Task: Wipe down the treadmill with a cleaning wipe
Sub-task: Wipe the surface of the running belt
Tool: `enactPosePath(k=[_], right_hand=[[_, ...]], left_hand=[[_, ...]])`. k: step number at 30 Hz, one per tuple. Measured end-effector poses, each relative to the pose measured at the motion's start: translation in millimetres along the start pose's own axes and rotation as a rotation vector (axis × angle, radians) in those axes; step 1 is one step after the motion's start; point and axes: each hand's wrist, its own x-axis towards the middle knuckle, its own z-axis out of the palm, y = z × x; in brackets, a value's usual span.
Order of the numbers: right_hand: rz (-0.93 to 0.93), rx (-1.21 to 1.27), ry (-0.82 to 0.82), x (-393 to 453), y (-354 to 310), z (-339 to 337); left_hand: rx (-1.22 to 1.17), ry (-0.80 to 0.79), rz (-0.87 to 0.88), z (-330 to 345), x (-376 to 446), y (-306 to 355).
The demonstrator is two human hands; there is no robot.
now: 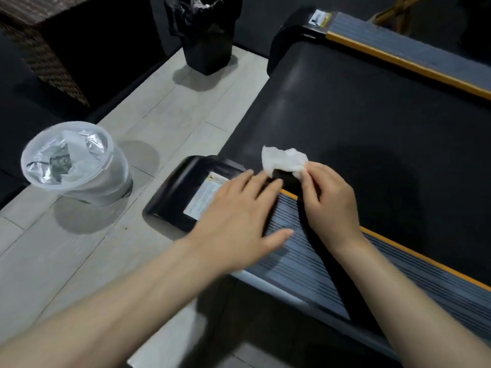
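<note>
On treadmill (358,123), right hand (329,200) pinching wipe (284,159), label (203,199) unreadable

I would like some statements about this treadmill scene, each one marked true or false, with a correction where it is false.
1. The right hand pinches the white wipe. True.
2. The left hand holds a spray bottle. False: its fingers are spread flat and hold nothing, over the end cap and ribbed side rail.
3. The wipe is over the black treadmill belt, near its corner. True.
4. The clear lined tub stands on the belt. False: it stands on the pale floor, left of the treadmill.
5. A black bin stands on the floor farther back. True.
</note>
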Motion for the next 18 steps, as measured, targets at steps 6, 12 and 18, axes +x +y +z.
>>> enactPosePath(k=[6,12,18], right_hand=[[0.175,0.114,0.028,-14,35,-31],[0.200,0.094,-0.236,-8,38,-38],[0.208,-0.075,-0.480,15,37,-48]], left_hand=[[0.166,-0.094,-0.007,51,7,50],[-0.110,0.101,-0.120,39,7,56],[-0.126,0.121,-0.278,36,14,59]])
